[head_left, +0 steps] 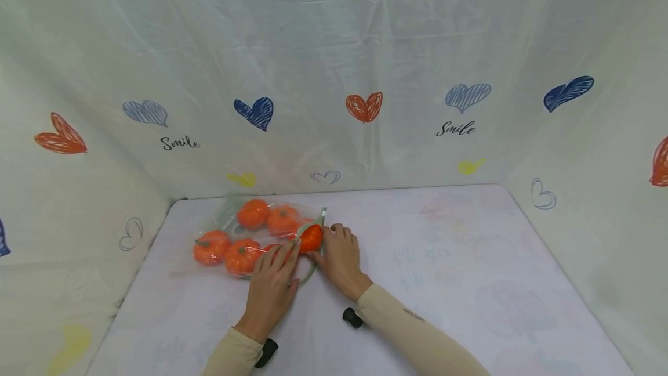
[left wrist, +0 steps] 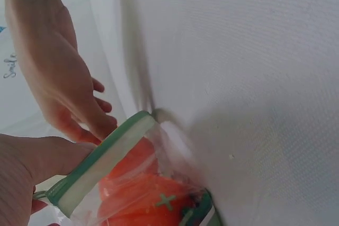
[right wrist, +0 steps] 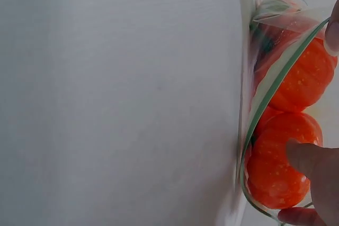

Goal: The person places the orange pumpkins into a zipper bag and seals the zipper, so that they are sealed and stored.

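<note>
A clear zip bag (head_left: 229,212) with a green seal strip (left wrist: 108,149) lies on the table, holding several ribbed orange pumpkins (head_left: 243,257). Its mouth gapes toward the right, as the right wrist view shows. My left hand (head_left: 271,292) pinches the bag at the rim of the mouth, thumb on the strip in the left wrist view. At the opening, my right hand (head_left: 341,257) holds one pumpkin (right wrist: 278,175), thumb pressed on its near side and the other fingers mostly hidden behind it. Another pumpkin (right wrist: 304,75) sits beside it within the mouth.
A white patterned cloth covers the table (head_left: 443,283). Behind and at both sides hangs a pale curtain (head_left: 323,62) printed with hearts and "Smile". Small black devices (head_left: 352,318) are worn at both wrists.
</note>
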Available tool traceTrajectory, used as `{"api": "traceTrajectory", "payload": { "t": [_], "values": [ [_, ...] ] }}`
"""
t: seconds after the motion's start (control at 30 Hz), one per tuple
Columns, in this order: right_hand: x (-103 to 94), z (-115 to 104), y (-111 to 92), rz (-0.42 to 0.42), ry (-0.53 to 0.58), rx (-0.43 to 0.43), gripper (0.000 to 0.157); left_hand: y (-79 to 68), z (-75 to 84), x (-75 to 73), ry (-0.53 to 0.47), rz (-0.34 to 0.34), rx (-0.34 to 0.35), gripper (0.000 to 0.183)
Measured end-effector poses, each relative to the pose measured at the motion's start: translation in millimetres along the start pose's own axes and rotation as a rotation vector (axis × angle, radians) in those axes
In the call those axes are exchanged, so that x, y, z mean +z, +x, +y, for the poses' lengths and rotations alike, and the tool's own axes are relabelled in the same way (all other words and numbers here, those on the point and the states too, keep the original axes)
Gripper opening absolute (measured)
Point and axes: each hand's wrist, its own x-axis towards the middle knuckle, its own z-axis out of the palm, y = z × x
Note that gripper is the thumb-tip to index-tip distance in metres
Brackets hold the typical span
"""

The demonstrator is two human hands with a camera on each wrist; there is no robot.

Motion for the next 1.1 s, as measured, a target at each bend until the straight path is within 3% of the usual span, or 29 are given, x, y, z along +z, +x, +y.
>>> {"api": "traceTrajectory", "payload": {
  "t": [1.1],
  "values": [
    [1.5,-5.0,12.1,-0.043,-0.006,0.010,0.054,1.0,-3.2,-0.7,-0.024,0.002,-0.005,0.096]
  ]
}}
